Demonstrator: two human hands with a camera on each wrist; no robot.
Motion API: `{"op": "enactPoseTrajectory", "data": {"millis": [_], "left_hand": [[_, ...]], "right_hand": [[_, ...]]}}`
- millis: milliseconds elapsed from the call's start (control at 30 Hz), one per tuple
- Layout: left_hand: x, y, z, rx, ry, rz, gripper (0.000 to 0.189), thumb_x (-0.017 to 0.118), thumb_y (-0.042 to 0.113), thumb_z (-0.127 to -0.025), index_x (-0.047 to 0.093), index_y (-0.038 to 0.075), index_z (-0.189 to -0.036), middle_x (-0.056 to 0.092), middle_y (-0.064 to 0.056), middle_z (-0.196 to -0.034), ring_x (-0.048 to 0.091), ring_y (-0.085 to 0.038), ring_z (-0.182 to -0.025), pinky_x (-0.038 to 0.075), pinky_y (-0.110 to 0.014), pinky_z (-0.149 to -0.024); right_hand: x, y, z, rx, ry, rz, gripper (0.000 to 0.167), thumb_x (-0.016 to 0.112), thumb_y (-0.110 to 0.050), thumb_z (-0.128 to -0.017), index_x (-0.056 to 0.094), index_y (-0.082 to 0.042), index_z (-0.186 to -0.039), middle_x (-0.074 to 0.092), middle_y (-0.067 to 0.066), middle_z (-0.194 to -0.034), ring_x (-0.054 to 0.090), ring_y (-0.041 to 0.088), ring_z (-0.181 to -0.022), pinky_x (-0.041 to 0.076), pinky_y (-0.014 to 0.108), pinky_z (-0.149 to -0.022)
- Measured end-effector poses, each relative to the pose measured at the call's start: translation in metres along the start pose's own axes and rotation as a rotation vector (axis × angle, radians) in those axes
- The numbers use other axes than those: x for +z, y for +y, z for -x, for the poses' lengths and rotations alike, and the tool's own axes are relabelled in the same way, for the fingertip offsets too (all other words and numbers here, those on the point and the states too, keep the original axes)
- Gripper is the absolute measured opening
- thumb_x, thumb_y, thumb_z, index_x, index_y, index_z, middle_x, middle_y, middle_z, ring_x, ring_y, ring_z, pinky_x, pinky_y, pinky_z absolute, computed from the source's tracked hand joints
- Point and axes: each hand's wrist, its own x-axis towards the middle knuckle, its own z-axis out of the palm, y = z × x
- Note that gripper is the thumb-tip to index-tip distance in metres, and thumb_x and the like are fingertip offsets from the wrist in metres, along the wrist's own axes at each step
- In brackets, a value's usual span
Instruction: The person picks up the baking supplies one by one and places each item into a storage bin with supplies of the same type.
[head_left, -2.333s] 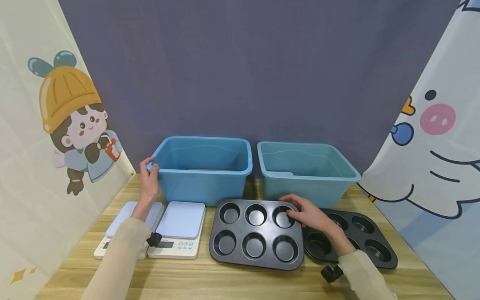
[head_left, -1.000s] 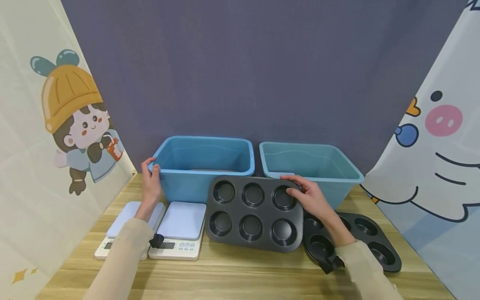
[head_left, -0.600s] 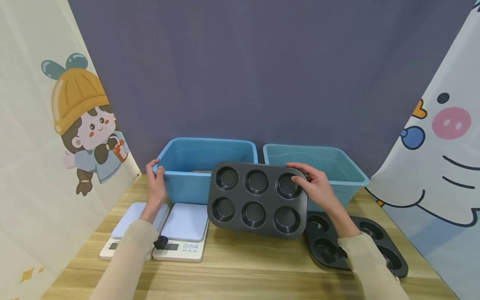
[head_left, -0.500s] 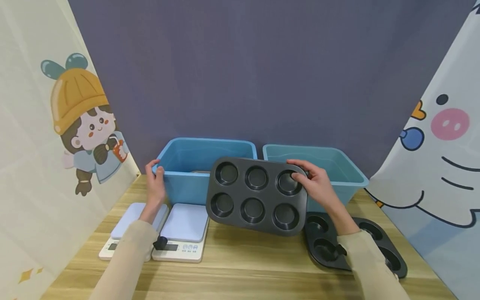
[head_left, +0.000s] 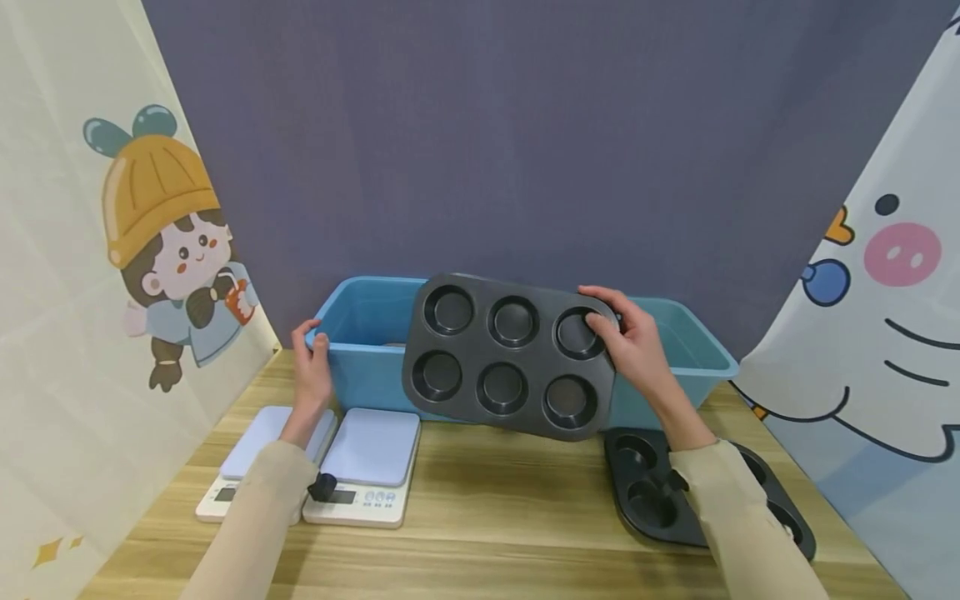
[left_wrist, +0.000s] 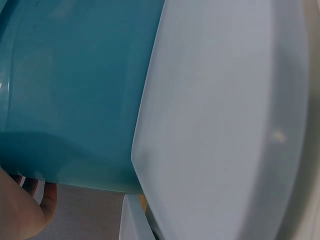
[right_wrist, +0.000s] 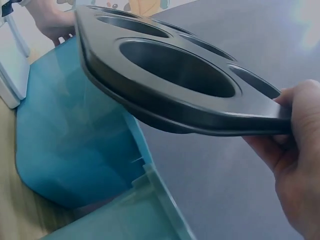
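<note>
My right hand [head_left: 636, 350] pinches a dark six-cup muffin tin [head_left: 508, 354] by its far right corner, thumb in the corner cup and fingers behind. The tin is raised off the table, tilted with its cups facing me, and overlaps both bins in the head view. In the right wrist view, the thumb lies over the edge of the tin [right_wrist: 165, 107] and the fingers below it. My left hand [head_left: 310, 379] grips the left rim of the blue bin [head_left: 367, 375], with its thumb on the outside. The left wrist view shows my fingers [left_wrist: 48, 200] at that bin's edge.
A teal bin [head_left: 693, 379] stands to the right of the blue one, partly hidden by the raised tin. Two white kitchen scales [head_left: 360, 500] lie at the left, under my left forearm. Another dark muffin tin [head_left: 652, 504] lies at the right, partly under my right sleeve.
My right hand has lifted the muffin tin from the table, upward and towards the bins, tilting it to face me. My left hand has stayed on the blue bin's rim.
</note>
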Motion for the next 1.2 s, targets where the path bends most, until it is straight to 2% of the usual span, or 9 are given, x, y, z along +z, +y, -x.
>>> {"op": "enactPoseTrajectory", "data": {"millis": [100,233,333,433,700,800,967,1100,1200], "left_hand": [[0.0,-0.002,0.0,-0.004,-0.005,0.007,0.041,0.04,0.013,-0.106,0.036,-0.005,-0.142,0.042,-0.027,-0.127,0.038,-0.021,-0.112,0.027,-0.021,-0.094],[-0.002,-0.003,0.001,-0.001,0.005,0.017,0.042,0.04,0.014,-0.106,0.035,-0.007,-0.142,0.042,-0.026,-0.127,0.038,-0.021,-0.112,0.027,-0.022,-0.094],[-0.003,-0.003,0.002,0.002,0.015,0.017,0.042,0.039,0.016,-0.106,0.035,-0.007,-0.141,0.043,-0.017,-0.119,0.038,-0.02,-0.11,0.027,-0.022,-0.093],[-0.004,-0.002,0.002,-0.001,0.016,0.014,0.042,0.039,0.017,-0.106,0.035,-0.006,-0.142,0.042,-0.009,-0.113,0.038,-0.02,-0.108,0.027,-0.023,-0.092],[-0.002,-0.001,0.001,-0.018,0.01,0.0,0.042,0.039,0.015,-0.106,0.035,-0.005,-0.142,0.043,-0.019,-0.121,0.038,-0.022,-0.113,0.027,-0.024,-0.094],[-0.001,-0.002,0.001,-0.007,0.013,-0.007,0.042,0.039,0.018,-0.106,0.035,-0.005,-0.142,0.043,-0.013,-0.116,0.039,-0.02,-0.11,0.027,-0.023,-0.093],[0.001,-0.003,0.002,0.026,0.019,0.008,0.045,0.039,0.022,-0.107,0.036,-0.007,-0.141,0.041,0.001,-0.11,0.039,-0.012,-0.106,0.028,-0.022,-0.092],[0.003,-0.003,0.001,0.023,0.014,0.014,0.045,0.039,0.022,-0.107,0.035,-0.007,-0.141,0.043,-0.008,-0.115,0.038,-0.013,-0.106,0.027,-0.022,-0.092],[0.002,-0.002,0.001,0.005,0.001,0.003,0.045,0.038,0.022,-0.108,0.034,-0.006,-0.143,0.042,-0.022,-0.125,0.038,-0.019,-0.111,0.027,-0.024,-0.094]], "right_hand": [[0.002,-0.004,-0.008,0.004,0.035,0.003,0.034,0.055,0.002,-0.097,0.059,0.003,-0.132,0.06,-0.012,-0.118,0.035,0.008,-0.041,0.036,0.024,-0.044],[0.006,-0.01,-0.022,0.016,0.049,0.029,0.035,0.056,-0.001,-0.098,0.059,0.0,-0.133,0.063,-0.002,-0.114,0.05,0.009,-0.054,0.042,0.02,-0.055],[0.01,-0.013,-0.033,0.013,0.03,0.026,0.035,0.055,-0.003,-0.099,0.058,-0.001,-0.134,0.064,0.011,-0.116,0.058,0.01,-0.062,0.045,0.019,-0.059],[0.014,-0.015,-0.043,0.017,0.017,0.0,0.036,0.055,-0.005,-0.099,0.058,-0.003,-0.135,0.063,0.019,-0.118,0.061,0.008,-0.062,0.048,0.02,-0.059],[0.022,-0.016,-0.057,0.024,-0.02,-0.035,0.035,0.055,-0.008,-0.101,0.058,-0.005,-0.136,0.062,0.019,-0.118,0.064,0.011,-0.074,0.051,0.02,-0.066],[0.026,-0.019,-0.061,0.016,-0.025,-0.032,0.035,0.054,-0.006,-0.101,0.057,-0.002,-0.135,0.06,0.022,-0.117,0.061,0.011,-0.08,0.051,0.021,-0.067],[0.032,-0.024,-0.07,0.02,-0.01,-0.012,0.035,0.055,-0.004,-0.1,0.058,0.0,-0.134,0.06,0.022,-0.119,0.059,0.011,-0.08,0.051,0.023,-0.066],[0.037,-0.025,-0.077,0.018,-0.002,-0.005,0.034,0.055,-0.005,-0.1,0.058,-0.001,-0.134,0.061,0.021,-0.119,0.059,0.006,-0.079,0.051,0.024,-0.067],[0.043,-0.028,-0.083,0.011,0.008,-0.002,0.034,0.055,-0.005,-0.1,0.059,-0.002,-0.134,0.061,0.021,-0.122,0.061,0.016,-0.086,0.051,0.024,-0.071]]}}
